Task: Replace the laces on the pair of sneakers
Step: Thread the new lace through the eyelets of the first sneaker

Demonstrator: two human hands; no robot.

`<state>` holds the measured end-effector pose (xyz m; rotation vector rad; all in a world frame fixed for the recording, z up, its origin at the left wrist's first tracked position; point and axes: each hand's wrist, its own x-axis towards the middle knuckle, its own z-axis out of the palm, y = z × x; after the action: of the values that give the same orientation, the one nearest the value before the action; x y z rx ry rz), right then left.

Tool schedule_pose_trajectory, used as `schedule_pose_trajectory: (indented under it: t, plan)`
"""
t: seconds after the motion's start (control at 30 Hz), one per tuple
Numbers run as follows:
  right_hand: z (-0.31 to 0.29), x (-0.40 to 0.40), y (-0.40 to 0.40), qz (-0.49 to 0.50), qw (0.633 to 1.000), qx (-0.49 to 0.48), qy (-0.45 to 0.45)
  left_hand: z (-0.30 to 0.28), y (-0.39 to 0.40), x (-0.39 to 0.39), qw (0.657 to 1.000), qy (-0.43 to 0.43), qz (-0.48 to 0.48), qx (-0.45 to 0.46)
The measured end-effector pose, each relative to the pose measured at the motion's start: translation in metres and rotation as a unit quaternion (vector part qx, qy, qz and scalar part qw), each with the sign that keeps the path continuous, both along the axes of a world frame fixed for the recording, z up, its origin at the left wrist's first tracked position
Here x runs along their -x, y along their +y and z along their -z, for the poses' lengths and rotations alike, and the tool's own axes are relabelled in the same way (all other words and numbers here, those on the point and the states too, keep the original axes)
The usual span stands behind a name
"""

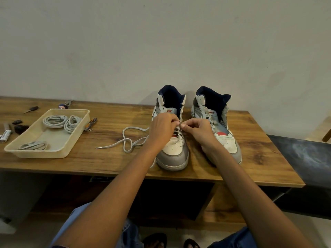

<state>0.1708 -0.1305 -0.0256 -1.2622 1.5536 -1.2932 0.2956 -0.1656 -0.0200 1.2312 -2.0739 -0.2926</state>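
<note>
Both my hands are over the left sneaker (pixel 172 149), which stands on the wooden counter (pixel 250 158) with its toe toward me. My left hand (pixel 162 130) is curled over the shoe's eyelet row, fingertips pinching the grey lace (pixel 128 140) at the tongue. My right hand (pixel 196 130) comes in from the other side, thumb and forefinger pinched tight on the same lace, the two sets of fingertips almost touching above the eyelets. From under my left hand the lace trails off to the left across the counter, loops over itself once, and ends in a pale tip lying flat on the wood.

The right sneaker (pixel 217 126) stands just beside the first, upright, its toe partly hidden behind my right wrist; I see no lace in its eyelets.

Further left sits a shallow cream tray (pixel 75 140) holding three coiled bundles of grey laces (pixel 61 121), two at the far end and one at the near end. A nail clipper (pixel 91 124) lies against the tray's right edge, and a few small dark bits lie beyond its left side.
</note>
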Motion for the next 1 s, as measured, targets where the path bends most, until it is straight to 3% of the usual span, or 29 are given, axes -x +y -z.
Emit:
schedule_pose_trajectory:
  t: [0.13,0.3,0.33,0.4,0.47,0.53,0.6,0.67,0.73,0.77,0.87,1.0]
  plan:
    - [0.004,-0.008,-0.003,0.056,0.998,0.011,-0.012,-0.01,-0.006,-0.006,0.977,0.186,-0.098,0.046]
    - [-0.004,-0.009,-0.008,0.125,0.988,0.042,0.078,-0.004,-0.01,-0.013,0.978,0.126,-0.141,-0.092]
    - [-0.011,-0.006,-0.008,0.136,0.988,0.051,0.058,-0.004,-0.009,-0.014,0.977,0.129,-0.142,-0.096]
    - [-0.037,0.006,-0.006,0.159,0.976,0.099,-0.107,-0.007,-0.009,-0.014,0.972,0.15,-0.145,-0.105]
    - [-0.073,0.026,0.0,0.174,0.919,0.194,-0.295,-0.009,-0.01,-0.015,0.967,0.174,-0.148,-0.117]
    - [-0.096,0.04,0.006,0.172,0.884,0.267,-0.344,-0.009,-0.011,-0.016,0.966,0.167,-0.152,-0.123]
    - [-0.097,0.041,0.006,0.158,0.927,0.269,-0.207,-0.009,-0.012,-0.016,0.967,0.157,-0.151,-0.129]
    - [-0.075,0.03,0.001,0.109,0.967,0.196,0.118,-0.008,-0.013,-0.017,0.966,0.164,-0.146,-0.134]
    - [-0.045,0.015,-0.009,0.016,0.921,0.064,0.384,-0.009,-0.013,-0.019,0.967,0.167,-0.142,-0.133]
    - [-0.032,0.008,-0.012,-0.018,0.896,0.005,0.443,-0.009,-0.012,-0.02,0.967,0.167,-0.14,-0.133]
    - [-0.016,0.0,-0.019,-0.048,0.89,-0.056,0.449,-0.009,-0.015,-0.022,0.96,0.188,-0.135,-0.155]
    - [-0.026,0.006,-0.01,-0.073,0.944,-0.024,0.322,-0.007,-0.018,-0.026,0.952,0.214,-0.124,-0.179]
